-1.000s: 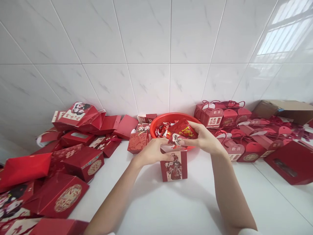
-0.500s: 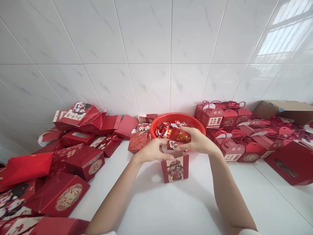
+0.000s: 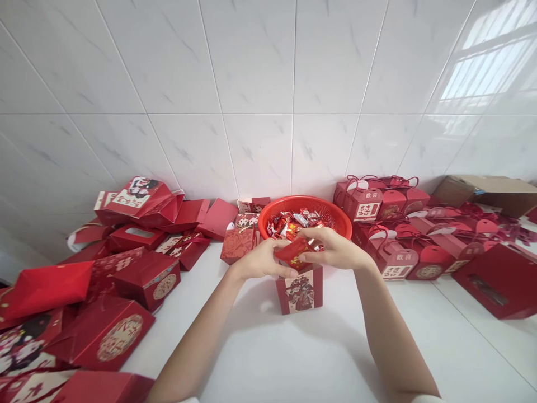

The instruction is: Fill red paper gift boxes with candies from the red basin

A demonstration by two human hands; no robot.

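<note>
An open red gift box (image 3: 300,294) with a printed figure on a cream panel stands upright on the white table in front of me. My left hand (image 3: 260,259) grips its upper left edge, thumb across the front. Between the fingers of my right hand (image 3: 335,249) is a red packet (image 3: 295,253) with gold print, tilted right over the box's mouth and partly hiding the opening. Just behind, wrapped candies (image 3: 289,228) lie in a red plastic basket (image 3: 346,223).
Red gift boxes (image 3: 88,336) are heaped on the left, and a patterned box (image 3: 237,244) stands left of the basket. To the right are rows of handled boxes (image 3: 394,257), a large red box (image 3: 499,280) and a cardboard box (image 3: 490,190). A tiled wall (image 3: 255,151) rises behind.
My right hand has brought the red packet left and down, from above the basket's front to the box's opening. My left hand stays at the box, which has not moved.
</note>
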